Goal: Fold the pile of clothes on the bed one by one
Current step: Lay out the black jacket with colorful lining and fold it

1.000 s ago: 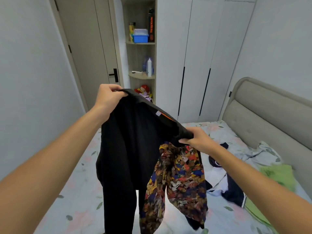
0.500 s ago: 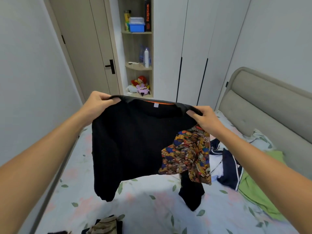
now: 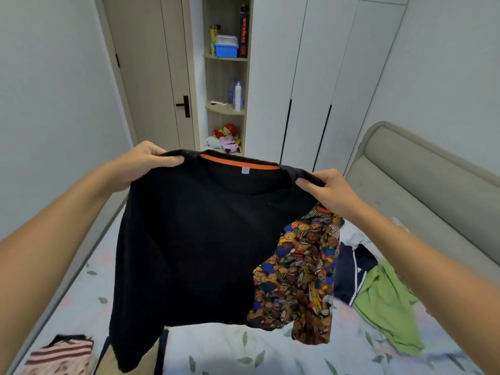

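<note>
Black sweater [image 3: 194,247] held up in the air at frame centre, spread flat facing the camera, orange neck tape and small label at the top. Left hand [image 3: 147,161] pinches the left shoulder seam, fingers curled over the top edge; right hand [image 3: 331,194] clamps the other shoulder the same way. Two hands, one at each shoulder, likely so the body hangs straight and wrinkles drop out before it is laid down to fold. One sleeve hangs down at lower left; the other sleeve is a bear-print sleeve [image 3: 300,277] dangling under the right hand at centre right, probably part of the same garment, cannot tell for certain. Hem is clear above the bed [image 3: 243,347], a floral sheet across the bottom of the frame. Still unfolded on the sheet at right: one navy garment with white stripe [image 3: 349,277] and one green garment [image 3: 387,309], touching each other. Lower left corner: one striped pink garment [image 3: 62,353], whether folded cannot tell. Count: one item in hand, at least three lying. Judged step: shake-out and align, fold not yet begun.
</note>
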`<state>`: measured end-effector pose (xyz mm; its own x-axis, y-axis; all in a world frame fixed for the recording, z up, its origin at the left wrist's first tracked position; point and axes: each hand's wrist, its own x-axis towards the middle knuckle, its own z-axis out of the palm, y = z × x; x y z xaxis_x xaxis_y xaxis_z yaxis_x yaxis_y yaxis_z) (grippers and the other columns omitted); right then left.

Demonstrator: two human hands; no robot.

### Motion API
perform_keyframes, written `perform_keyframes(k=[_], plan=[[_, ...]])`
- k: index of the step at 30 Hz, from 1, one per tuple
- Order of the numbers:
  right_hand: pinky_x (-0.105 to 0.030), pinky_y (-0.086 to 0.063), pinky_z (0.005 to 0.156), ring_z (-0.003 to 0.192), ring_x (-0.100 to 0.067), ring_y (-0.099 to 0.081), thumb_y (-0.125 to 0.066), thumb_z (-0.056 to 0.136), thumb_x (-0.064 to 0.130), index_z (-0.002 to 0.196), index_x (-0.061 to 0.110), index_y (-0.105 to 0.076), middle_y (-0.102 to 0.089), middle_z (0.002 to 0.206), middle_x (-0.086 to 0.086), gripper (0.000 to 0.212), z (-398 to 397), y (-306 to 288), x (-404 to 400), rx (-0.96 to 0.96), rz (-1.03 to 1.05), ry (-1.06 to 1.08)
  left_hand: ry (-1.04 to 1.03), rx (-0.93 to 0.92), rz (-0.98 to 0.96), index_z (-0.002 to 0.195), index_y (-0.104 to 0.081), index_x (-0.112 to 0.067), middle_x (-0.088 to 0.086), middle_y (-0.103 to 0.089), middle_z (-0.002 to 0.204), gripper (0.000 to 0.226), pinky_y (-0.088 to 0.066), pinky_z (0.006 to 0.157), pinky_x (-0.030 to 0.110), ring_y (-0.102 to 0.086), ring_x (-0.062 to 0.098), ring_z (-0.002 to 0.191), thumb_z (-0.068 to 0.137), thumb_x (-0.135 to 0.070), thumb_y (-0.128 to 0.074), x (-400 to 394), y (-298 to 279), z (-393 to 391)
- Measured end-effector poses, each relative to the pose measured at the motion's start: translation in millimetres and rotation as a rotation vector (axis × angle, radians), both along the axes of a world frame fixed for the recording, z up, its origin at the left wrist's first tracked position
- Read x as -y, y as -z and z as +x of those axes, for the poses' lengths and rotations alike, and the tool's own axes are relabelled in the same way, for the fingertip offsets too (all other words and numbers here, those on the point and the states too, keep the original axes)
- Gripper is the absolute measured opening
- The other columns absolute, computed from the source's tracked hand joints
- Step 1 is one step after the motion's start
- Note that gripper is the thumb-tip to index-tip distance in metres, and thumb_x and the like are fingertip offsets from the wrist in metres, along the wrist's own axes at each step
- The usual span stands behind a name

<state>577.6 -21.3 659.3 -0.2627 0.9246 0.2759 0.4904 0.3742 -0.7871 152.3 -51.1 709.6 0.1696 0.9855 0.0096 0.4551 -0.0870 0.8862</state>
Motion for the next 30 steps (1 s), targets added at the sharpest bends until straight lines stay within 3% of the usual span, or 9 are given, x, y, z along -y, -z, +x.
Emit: perform_keyframes(k=[2,5,10,13,18,20,23,27,30], plan=[[-0.021,-0.034,0.052,0.047,-0.005,-0.044,-0.068,0.101,0.029,0.058,0.028,-0.067,-0.050,0.050,0.015,0.043,14.8,4.6,11.0,0.009,-0.029,-0.018,0.001,-0.033,-0.099,0.081,-0.083,-0.010,0.022,-0.077,0.100,0.044,-0.059,0.073,0.032,-0.076,0.024,0.079,0.076,-0.053,-0.075,5.2,6.5,12.6],[-0.019,-0.049,0.057,0.060,-0.002,-0.064,-0.069,0.100,0.026,0.080,0.031,-0.077,-0.070,0.063,0.017,0.023,28.1,19.3,18.7,0.010,-0.074,-0.045,0.005,-0.098,-0.225,0.086,-0.081,-0.004,0.025,-0.075,0.102,0.048,-0.057,0.072,0.030,-0.075,0.025,0.079,0.081,-0.052,-0.075,4.5,30.0,22.8],[-0.022,-0.053,0.060,0.068,-0.005,-0.071,-0.068,0.101,0.028,0.085,0.023,-0.077,-0.077,0.074,0.006,0.019,32.4,73.4,-10.7,0.046,-0.191,-0.039,-0.006,-0.092,-0.319,0.089,-0.082,-0.008,0.017,-0.078,0.098,0.084,-0.055,0.080,0.035,-0.075,0.028,0.087,0.045,-0.079,-0.087,-27.9,100.0,27.6],[-0.021,-0.047,0.055,0.059,-0.004,-0.064,-0.068,0.100,0.032,0.078,0.022,-0.075,-0.071,0.063,0.009,0.025,27.1,130.8,-55.7,0.086,-0.297,-0.012,-0.064,-0.113,-0.387,0.087,-0.082,-0.009,0.016,-0.079,0.097,0.057,-0.057,0.085,0.042,-0.075,0.034,0.094,0.075,-0.064,-0.081,-72.3,159.8,27.1],[-0.031,-0.027,0.053,0.047,-0.012,-0.036,-0.071,0.098,0.040,0.059,0.007,-0.054,-0.041,0.050,0.001,0.054,-2.6,266.7,-188.1,0.249,-0.421,0.042,-0.126,-0.236,-0.431,0.081,-0.083,-0.013,0.008,-0.078,0.081,0.032,-0.055,0.076,0.034,-0.073,0.025,0.082,0.089,-0.045,-0.078,-210.3,307.2,10.1],[-0.034,-0.031,0.056,0.052,-0.016,-0.041,-0.072,0.095,0.045,0.061,0.010,-0.049,-0.044,0.054,0.001,0.054,-19.5,334.4,-252.5,0.282,-0.424,0.090,-0.213,-0.401,-0.312,0.100,-0.079,-0.014,0.010,-0.073,0.089,0.030,-0.050,0.076,0.035,-0.068,0.030,0.095,0.090,-0.042,-0.078,-282.7,382.9,0.2],[-0.043,-0.053,0.074,0.080,-0.025,-0.066,-0.075,0.091,0.050,0.090,0.017,-0.063,-0.068,0.085,-0.006,0.035,-29.1,455.1,-335.4,0.285,-0.503,0.150,-0.316,-0.749,-0.188,0.151,-0.044,-0.019,0.020,-0.043,0.138,0.063,-0.044,0.100,0.051,-0.044,0.042,0.132,0.095,-0.034,-0.069,-365.6,493.1,3.8],[-0.036,-0.048,0.091,0.113,-0.025,-0.061,-0.074,0.092,0.042,0.130,0.018,-0.057,-0.060,0.121,-0.004,0.048,-11.2,601.6,-370.1,0.422,-0.668,0.130,-0.093,-0.722,-0.171,0.158,-0.035,-0.025,0.014,-0.037,0.150,0.064,-0.043,0.107,0.054,-0.038,0.037,0.140,0.099,-0.036,-0.059,-392.4,630.3,64.1],[-0.033,-0.044,0.092,0.111,-0.020,-0.057,-0.078,0.091,0.042,0.131,0.014,-0.060,-0.060,0.120,-0.001,0.052,16.0,670.2,-375.0,0.444,-0.706,0.124,0.086,-0.665,-0.220,0.159,-0.033,-0.027,0.006,-0.038,0.154,0.064,-0.044,0.109,0.050,-0.040,0.031,0.142,0.102,-0.043,-0.056,-380.1,710.2,120.0]])
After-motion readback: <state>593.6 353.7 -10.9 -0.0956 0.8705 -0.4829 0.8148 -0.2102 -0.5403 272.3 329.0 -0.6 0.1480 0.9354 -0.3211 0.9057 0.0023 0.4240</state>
